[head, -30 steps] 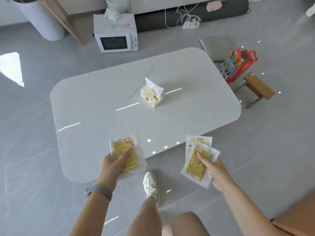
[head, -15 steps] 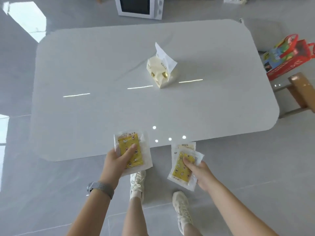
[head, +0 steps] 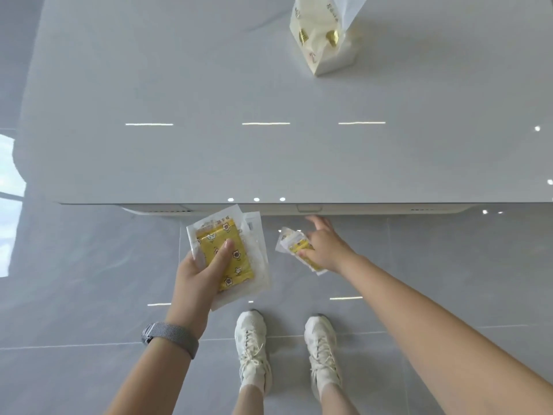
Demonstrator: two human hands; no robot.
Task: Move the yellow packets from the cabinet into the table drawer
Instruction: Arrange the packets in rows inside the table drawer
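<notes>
Two hands hold yellow patterned packets in clear plastic wrappers below the white glossy table's near edge: the left hand grips a stack under its thumb, while the right hand pinches smaller packets, its fingers stretched toward the drawer front's recessed handle.

Left hand grips yellow packets; right hand pinches packet, fingers near drawer front

packets: perhaps 4 | tissue pack: 1 | shoes: 2 | table: 1
</notes>
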